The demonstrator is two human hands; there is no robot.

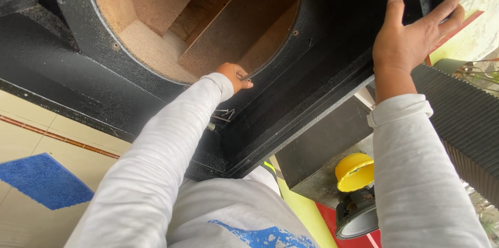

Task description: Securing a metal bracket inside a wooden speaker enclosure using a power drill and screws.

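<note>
A large black textured speaker cabinet (322,35) fills the upper view, with a big round cut-out showing bare wood (208,19) inside. My left hand (235,76) is at the lower rim of the cut-out, fingers pinched on a small screw at the edge. My right hand (416,32) lies flat, fingers spread, against the cabinet's right edge. A few loose screws (223,114) lie on the black panel below my left wrist. Both arms wear white long sleeves.
A smaller black box (322,149) stands at the lower right with a yellow round cap (354,171) and a black speaker driver (358,217) on it. A ribbed dark panel (462,118) runs along the right. Tiled floor with a blue mat (44,180) at the left.
</note>
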